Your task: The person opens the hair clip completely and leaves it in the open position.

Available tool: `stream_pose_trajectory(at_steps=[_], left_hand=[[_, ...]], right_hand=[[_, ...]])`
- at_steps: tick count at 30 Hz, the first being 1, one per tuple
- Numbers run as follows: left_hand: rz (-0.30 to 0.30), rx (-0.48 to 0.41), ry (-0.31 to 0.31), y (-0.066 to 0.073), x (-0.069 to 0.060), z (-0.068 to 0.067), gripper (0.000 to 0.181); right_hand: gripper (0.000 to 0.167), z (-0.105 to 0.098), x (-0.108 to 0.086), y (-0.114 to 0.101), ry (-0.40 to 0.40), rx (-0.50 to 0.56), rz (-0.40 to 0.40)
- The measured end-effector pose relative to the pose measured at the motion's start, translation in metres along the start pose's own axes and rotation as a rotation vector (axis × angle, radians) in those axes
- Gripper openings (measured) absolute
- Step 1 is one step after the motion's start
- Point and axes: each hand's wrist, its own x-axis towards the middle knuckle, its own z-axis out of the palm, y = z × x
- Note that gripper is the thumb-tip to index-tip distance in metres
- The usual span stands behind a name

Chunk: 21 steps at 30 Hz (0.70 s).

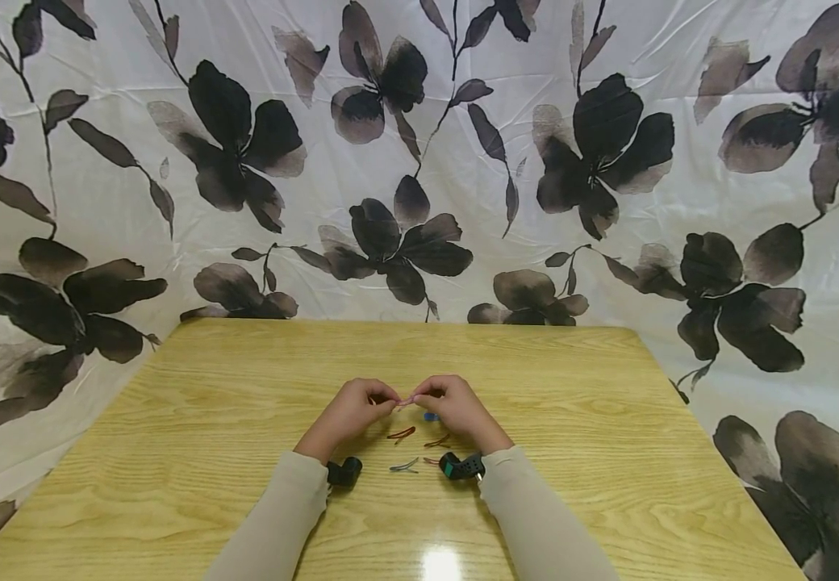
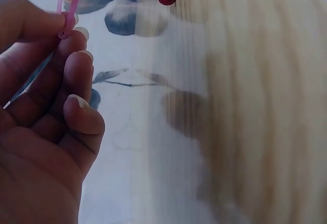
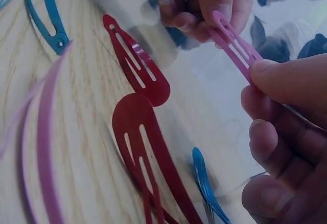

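A pink snap hair clip [image 1: 406, 400] is held up between the two hands over the table. My left hand [image 1: 356, 410] pinches one end of it with thumb and fingertips, while my right hand [image 1: 457, 407] pinches the other end. The right wrist view shows the pink clip [image 3: 236, 44] slanting between both sets of fingers, its slots visible. In the left wrist view the left hand's [image 2: 48, 101] remaining fingers are bent, and the clip [image 2: 75, 4] reaches up to the right fingers at the top edge.
On the wooden table [image 1: 231, 387] below the hands lie a red clip [image 1: 402, 434], a blue clip [image 1: 430, 416] and a greyish-blue clip [image 1: 405, 466]. Close by the right wrist, a purple clip [image 3: 46, 147] and two red ones appear large. Patterned fabric [image 1: 419, 161] hangs behind the table.
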Motion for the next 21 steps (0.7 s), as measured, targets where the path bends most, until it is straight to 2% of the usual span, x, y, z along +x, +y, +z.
stream_pose_trajectory(at_steps=[13, 21], left_hand=[[0.006, 0.05, -0.025, -0.0045, -0.0002, -0.0001, 0.009], [0.019, 0.072, -0.069, -0.006, 0.0009, -0.0004, 0.009]], right_hand=[[0.01, 0.0059, -0.0016, -0.0009, 0.009, -0.119, -0.039], [0.007, 0.0079, -0.0017, -0.0036, 0.002, -0.195, -0.057]])
